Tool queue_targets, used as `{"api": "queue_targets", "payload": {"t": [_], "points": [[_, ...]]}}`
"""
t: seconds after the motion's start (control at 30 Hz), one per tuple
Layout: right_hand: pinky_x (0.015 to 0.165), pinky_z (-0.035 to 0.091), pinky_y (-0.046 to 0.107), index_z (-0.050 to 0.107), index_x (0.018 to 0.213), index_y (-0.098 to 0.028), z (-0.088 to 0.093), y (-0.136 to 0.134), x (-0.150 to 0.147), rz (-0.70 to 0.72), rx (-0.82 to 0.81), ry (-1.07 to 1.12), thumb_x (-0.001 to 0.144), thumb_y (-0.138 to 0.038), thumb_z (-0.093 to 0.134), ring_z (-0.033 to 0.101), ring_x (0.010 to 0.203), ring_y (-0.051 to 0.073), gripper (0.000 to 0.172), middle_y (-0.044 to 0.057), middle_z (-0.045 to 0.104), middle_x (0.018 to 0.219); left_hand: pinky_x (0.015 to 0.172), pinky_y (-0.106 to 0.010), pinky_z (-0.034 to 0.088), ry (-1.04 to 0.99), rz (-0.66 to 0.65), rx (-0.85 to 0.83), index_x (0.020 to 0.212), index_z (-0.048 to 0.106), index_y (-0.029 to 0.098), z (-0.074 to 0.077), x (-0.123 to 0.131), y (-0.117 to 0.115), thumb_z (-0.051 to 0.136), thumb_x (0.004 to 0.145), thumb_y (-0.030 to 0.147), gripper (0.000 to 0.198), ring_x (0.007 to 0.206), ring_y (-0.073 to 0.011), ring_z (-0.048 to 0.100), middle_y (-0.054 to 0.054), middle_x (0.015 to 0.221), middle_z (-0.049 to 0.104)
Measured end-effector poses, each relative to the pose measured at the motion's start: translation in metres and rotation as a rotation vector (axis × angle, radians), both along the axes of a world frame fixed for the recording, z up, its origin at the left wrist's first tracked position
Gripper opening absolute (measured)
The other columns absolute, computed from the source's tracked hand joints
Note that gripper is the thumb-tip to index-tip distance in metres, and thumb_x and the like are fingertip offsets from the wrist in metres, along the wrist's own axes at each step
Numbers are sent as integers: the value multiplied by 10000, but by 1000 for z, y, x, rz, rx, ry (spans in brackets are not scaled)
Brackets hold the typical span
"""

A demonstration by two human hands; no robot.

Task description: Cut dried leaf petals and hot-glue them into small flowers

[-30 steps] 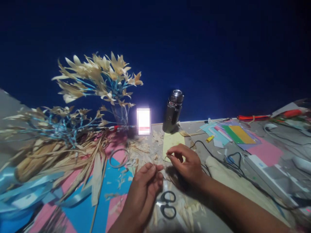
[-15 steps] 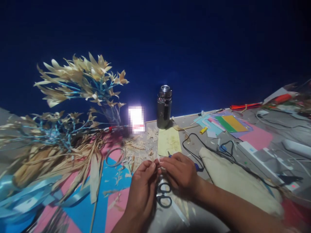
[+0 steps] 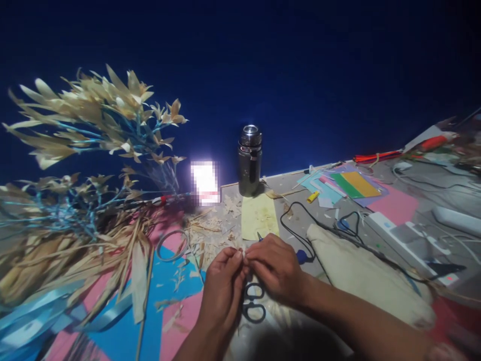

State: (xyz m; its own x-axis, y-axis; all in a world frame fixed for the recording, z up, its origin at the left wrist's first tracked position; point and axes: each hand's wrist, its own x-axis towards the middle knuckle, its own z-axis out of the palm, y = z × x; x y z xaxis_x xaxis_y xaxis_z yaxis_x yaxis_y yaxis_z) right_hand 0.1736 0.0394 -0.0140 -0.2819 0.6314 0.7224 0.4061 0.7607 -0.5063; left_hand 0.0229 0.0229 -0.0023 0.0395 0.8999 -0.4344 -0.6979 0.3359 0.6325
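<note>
My left hand [image 3: 224, 281] and my right hand [image 3: 276, 265] meet at the fingertips over the middle of the table. Both are closed in a pinch around a tiny pale piece [image 3: 243, 252], mostly covered by the fingers; its kind is too small to tell. Dark-handled scissors [image 3: 254, 312] lie just below the hands, blades hidden. Beyond my right fingers, a dark pointed tip [image 3: 259, 235] shows over a yellow paper [image 3: 259, 215]. Scattered pale husk scraps [image 3: 210, 228] surround the hands.
Dried-leaf flower branches [image 3: 124, 115] rise at left above husks [image 3: 124, 260], blue ribbon [image 3: 41, 311] and a tape ring [image 3: 172, 245]. A dark flask [image 3: 250, 163] stands behind. At right are a beige cloth bundle [image 3: 361, 273], black cable [image 3: 296, 205] and power strip [image 3: 409, 245].
The view has shifted slightly, so the flowers and flask sit farther left. Both hands keep their fingertips together with only slight finger movement.
</note>
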Motion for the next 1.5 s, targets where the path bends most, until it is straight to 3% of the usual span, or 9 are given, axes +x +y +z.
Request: {"api": "queue_targets", "payload": {"t": [0.1, 0.2, 0.3, 0.5, 0.67, 0.8, 0.9, 1.07, 1.5], "points": [[662, 484, 296, 704, 971, -199, 3, 2, 1, -98, -415, 123, 897, -199, 661, 603, 709, 164, 86, 40, 733, 853, 651, -183, 540, -1, -20, -19, 760, 634, 147, -1, 0, 0, 968, 600, 205, 375, 653, -96, 637, -12, 739, 700], [569, 436, 247, 719, 943, -172, 5, 6, 3, 3, -876, 227, 853, -354, 699, 562, 638, 138, 203, 21, 702, 785, 612, -177, 521, 36, -43, -6, 757, 626, 158, -5, -1, -2, 970, 603, 226, 384, 597, -92, 623, -7, 683, 703], [563, 424, 248, 696, 810, -168, 6, 10, 5, 79, -1015, 329, 805, -399, 716, 554, 611, 140, 232, 2, 650, 680, 583, -174, 504, 99, -57, 30, 755, 632, 161, -10, -2, -4, 966, 619, 250, 372, 566, -95, 621, -2, 635, 696], [603, 411, 271, 658, 715, -179, 7, 12, 4, 42, -1040, 459, 741, -366, 737, 523, 621, 138, 205, -4, 621, 668, 688, -222, 545, 112, -27, 31, 825, 668, 156, -17, -1, -6, 939, 671, 252, 326, 709, -131, 693, -35, 797, 751], [628, 427, 281, 667, 762, -174, 9, 11, 4, 77, -1075, 402, 771, -419, 719, 551, 668, 159, 251, 13, 635, 714, 596, -188, 501, 107, 9, 11, 804, 671, 144, -13, 1, -4, 961, 626, 246, 355, 608, -94, 616, -2, 707, 690], [637, 396, 282, 707, 872, -185, 27, 15, 28, 63, -987, 2, 825, -328, 704, 541, 689, 165, 151, 7, 630, 745, 582, -187, 487, 78, 37, -45, 766, 625, 149, -11, -6, 3, 995, 554, 252, 438, 598, -88, 576, 16, 672, 636], [784, 400, 337, 690, 932, -207, 38, 18, 58, -29, -726, -467, 796, -240, 770, 578, 911, 237, 161, 45, 678, 936, 551, -183, 447, 84, 38, -32, 781, 593, 166, -15, -14, 9, 977, 602, 287, 441, 578, -90, 541, 23, 636, 602], [852, 390, 385, 625, 995, -204, 28, 17, 81, -83, -701, -791, 751, -159, 763, 530, 1050, 291, 284, 83, 624, 1129, 498, -171, 348, 91, 46, 4, 805, 567, 185, -22, -21, 15, 909, 719, 318, 377, 522, -78, 462, 42, 596, 553], [818, 409, 338, 587, 925, -206, 24, 24, 81, 85, -777, -608, 630, -73, 560, 559, 944, 236, 325, 49, 616, 1016, 501, -180, 357, 59, 129, -26, 737, 585, 167, -23, -25, 23, 980, 604, 299, 436, 509, -63, 430, 63, 571, 512]]}}
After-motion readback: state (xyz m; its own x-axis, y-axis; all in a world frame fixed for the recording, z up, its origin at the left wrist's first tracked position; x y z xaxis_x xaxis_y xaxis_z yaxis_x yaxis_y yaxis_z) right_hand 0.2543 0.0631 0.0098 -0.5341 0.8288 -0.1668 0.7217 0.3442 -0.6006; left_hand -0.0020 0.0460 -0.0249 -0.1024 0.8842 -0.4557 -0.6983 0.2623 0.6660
